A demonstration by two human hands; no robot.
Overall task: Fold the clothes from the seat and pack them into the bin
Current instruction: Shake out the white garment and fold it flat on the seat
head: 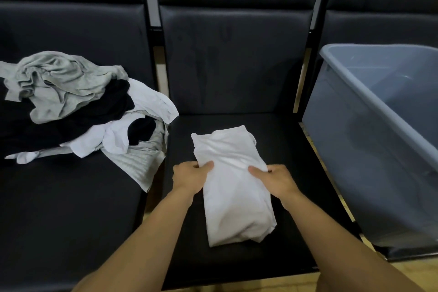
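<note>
- The left hand [190,176], at lower centre of the frame, pinches the left edge of a folded white garment [233,184]: its thumb lies on top of the cloth and its fingers are curled under the edge.
- The right hand [276,179], just right of centre, grips the opposite edge of the same garment in the same way, thumb on top pointing inward, fingers tucked beneath and out of sight.
- The two hands hold the garment about halfway along its length; both forearms run in from the bottom of the frame.
- The white garment is folded into a long narrow rectangle and lies on the middle seat [284,149], a black cushion at centre frame, its far end toward the backrest and its near end toward the seat's front edge.
- On the left seat [71,197], at middle left of the frame, sits an unfolded pile of clothes [78,106]: grey, black and white pieces heaped together, one ribbed grey piece draping toward the gap between the seats.
- A grey-blue plastic bin [369,149] stands at the right of the frame, beside the middle seat; no clothes show in the part of its inside that is visible.
</note>
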